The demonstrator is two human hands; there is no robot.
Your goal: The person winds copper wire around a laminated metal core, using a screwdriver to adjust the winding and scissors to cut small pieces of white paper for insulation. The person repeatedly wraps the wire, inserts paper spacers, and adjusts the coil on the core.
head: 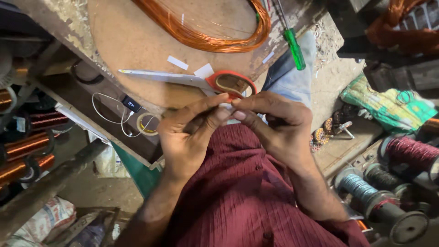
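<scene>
A small motor-winding or electrical repair workshop is showing itself here. A big coil of copper wire is lying on the worn, scratched wooden workbench, beside orange-handled scissors and a green-handled screwdriver. Spools of copper wire are crowding the shelves to one side, while bobbins of maroon and grey wire are sitting on the other. A roll of tape is resting at the bench edge, and dust is covering the floor.

On our worn wooden bench we see copper wire coils, orange-handled scissors, a green screwdriver, and paper scraps.
</scene>
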